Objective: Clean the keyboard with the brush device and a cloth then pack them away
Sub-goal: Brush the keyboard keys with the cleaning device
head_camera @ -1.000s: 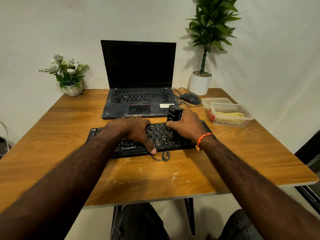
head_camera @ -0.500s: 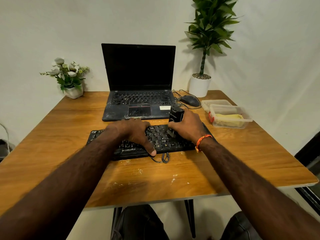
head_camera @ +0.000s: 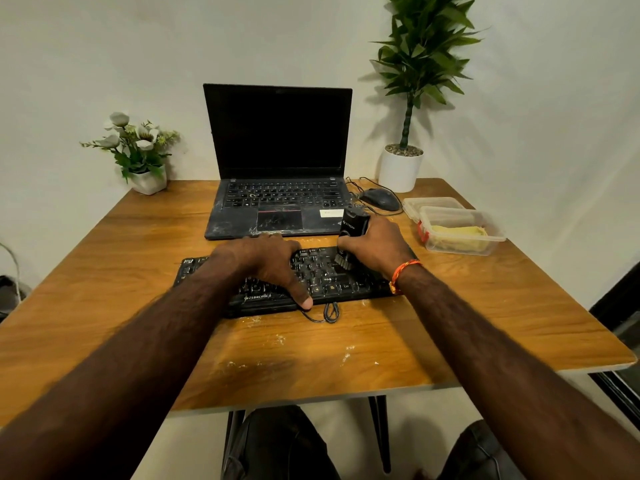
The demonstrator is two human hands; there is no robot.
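Black keyboard (head_camera: 332, 282) lies across the middle of the wooden table (head_camera: 121, 271), cable (head_camera: 327, 315) looped at its 6 o'clock edge. Left hand (head_camera: 266, 261) rests palm-down on the keys, fingers spread and fairly straight, thumb reaching over the near edge. Right hand (head_camera: 375, 245) has its fingers curled around the black brush device (head_camera: 353, 226), held upright, bristles (head_camera: 343, 262) down on the keys at the keyboard's 2 o'clock area. White crumbs (head_camera: 346, 355) dot the table at 6 o'clock of the keyboard.

At 12 o'clock: open laptop (head_camera: 277, 161), screen dark. At 2 o'clock: mouse (head_camera: 381, 199), then a clear plastic box (head_camera: 460, 230) with a yellow cloth (head_camera: 457, 233) inside, its lid (head_camera: 431, 204) just behind.
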